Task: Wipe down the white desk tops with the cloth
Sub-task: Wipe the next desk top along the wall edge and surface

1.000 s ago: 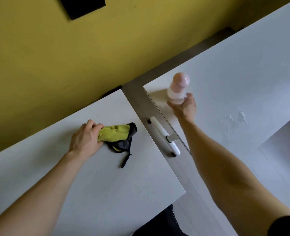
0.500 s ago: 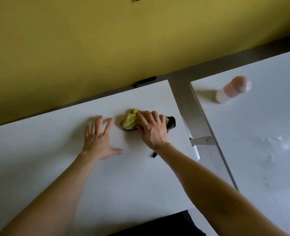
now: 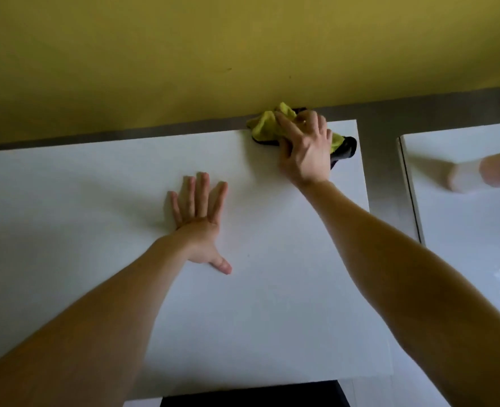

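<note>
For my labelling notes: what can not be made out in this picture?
Head view:
- White-and-pink object: blurred, cut by the right edge.
- Cloth: middle hidden under the right hand.
- Second desk top: cut by the right edge.
- Dark shape: cut by the bottom edge.

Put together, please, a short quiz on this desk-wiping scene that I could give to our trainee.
1. True or false: the left hand lies flat, fingers straight, on the desk top.
2. Where on that desk top is the cloth? A. at the near edge; B. at the far right corner, by the yellow wall; C. in the middle.
3. Fill the gap: the ____ hand presses on the cloth.

Key: 1 true. 2 B. 3 right: the right hand lies over the cloth with its fingers spread.
</note>
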The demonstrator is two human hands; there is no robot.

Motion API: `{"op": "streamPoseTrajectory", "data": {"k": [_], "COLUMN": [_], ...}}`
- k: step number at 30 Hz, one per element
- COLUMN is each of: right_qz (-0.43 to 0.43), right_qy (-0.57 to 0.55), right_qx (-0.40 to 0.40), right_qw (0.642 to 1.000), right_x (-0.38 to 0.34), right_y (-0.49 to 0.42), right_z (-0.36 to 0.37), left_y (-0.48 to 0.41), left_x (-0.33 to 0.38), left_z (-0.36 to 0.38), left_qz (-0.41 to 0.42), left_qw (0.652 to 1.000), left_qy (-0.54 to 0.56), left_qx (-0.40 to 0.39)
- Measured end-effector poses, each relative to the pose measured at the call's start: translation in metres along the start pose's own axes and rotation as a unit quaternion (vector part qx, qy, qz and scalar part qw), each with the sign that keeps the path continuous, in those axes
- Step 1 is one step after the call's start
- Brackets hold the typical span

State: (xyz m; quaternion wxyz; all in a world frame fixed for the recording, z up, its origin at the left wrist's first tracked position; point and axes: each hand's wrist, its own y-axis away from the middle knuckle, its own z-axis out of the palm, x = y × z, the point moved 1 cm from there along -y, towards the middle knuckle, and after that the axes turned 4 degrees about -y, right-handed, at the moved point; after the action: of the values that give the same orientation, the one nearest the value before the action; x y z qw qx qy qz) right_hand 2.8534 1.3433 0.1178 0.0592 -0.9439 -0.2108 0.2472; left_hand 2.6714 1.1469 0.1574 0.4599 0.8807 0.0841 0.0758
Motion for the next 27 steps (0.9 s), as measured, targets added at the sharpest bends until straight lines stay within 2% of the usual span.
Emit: {"op": "streamPoseTrajectory", "data": {"k": [2,6,8,9,11,13,14,16,18,20,22,23,24,26,27], "right_qz": [-0.038,-0.21,-0.283,-0.29,-0.235,-0.13,-0.085,-0.075,-0.139,-0.249,-0.353,-0.353,-0.31,-0.151,-0.052], "right_qy": [-0.031,-0.067,-0.059,-0.054,-0.046,-0.021,-0.018,-0.044,-0.081,-0.085,-0.049,-0.032,-0.017,0.025,0.029], "right_qx": [-0.007,-0.099,-0.124,-0.116,-0.049,0.001,0.007,-0.005,-0.063,-0.123,-0.155,-0.136,-0.091,0.008,0.054], "right_qw": [0.999,0.97,0.949,0.948,0.97,0.991,0.996,0.996,0.985,0.957,0.921,0.925,0.946,0.988,0.997], "right_x": [-0.017,-0.022,-0.008,-0.002,0.0,-0.009,-0.015,-0.024,-0.026,-0.017,0.009,0.02,0.031,0.051,0.054], "right_y": [0.043,0.13,0.113,0.091,0.032,-0.016,-0.021,0.013,0.083,0.137,0.119,0.093,0.063,0.009,-0.003], "right_z": [-0.006,-0.02,-0.02,-0.015,0.0,0.009,0.01,0.006,-0.012,-0.033,-0.041,-0.039,-0.037,-0.038,-0.033], "left_y": [0.001,0.002,0.003,0.003,0.002,0.003,0.004,0.004,0.005,0.005,0.004,0.003,0.003,0.003,0.004], "left_x": [0.0,0.002,0.001,0.001,0.0,-0.001,-0.001,0.0,0.001,0.0,0.001,0.001,0.001,0.001,0.001], "left_z": [0.001,0.0,0.0,0.0,-0.001,0.0,0.001,0.0,-0.001,-0.001,-0.001,-0.002,-0.003,-0.002,-0.003], "left_qz": [-0.001,-0.006,0.0,0.003,0.005,0.007,0.009,0.007,0.001,0.003,0.007,0.006,0.007,0.007,0.005], "left_qw": [1.0,1.0,1.0,1.0,1.0,1.0,1.0,1.0,1.0,1.0,1.0,1.0,1.0,1.0,1.0], "left_qy": [-0.005,-0.009,-0.002,-0.006,-0.004,0.001,0.0,0.005,-0.003,-0.007,0.006,0.007,0.004,-0.002,-0.003], "left_qx": [-0.011,-0.015,-0.009,-0.008,-0.01,-0.003,-0.001,-0.003,-0.007,-0.006,-0.002,-0.001,-0.003,-0.006,-0.006]}}
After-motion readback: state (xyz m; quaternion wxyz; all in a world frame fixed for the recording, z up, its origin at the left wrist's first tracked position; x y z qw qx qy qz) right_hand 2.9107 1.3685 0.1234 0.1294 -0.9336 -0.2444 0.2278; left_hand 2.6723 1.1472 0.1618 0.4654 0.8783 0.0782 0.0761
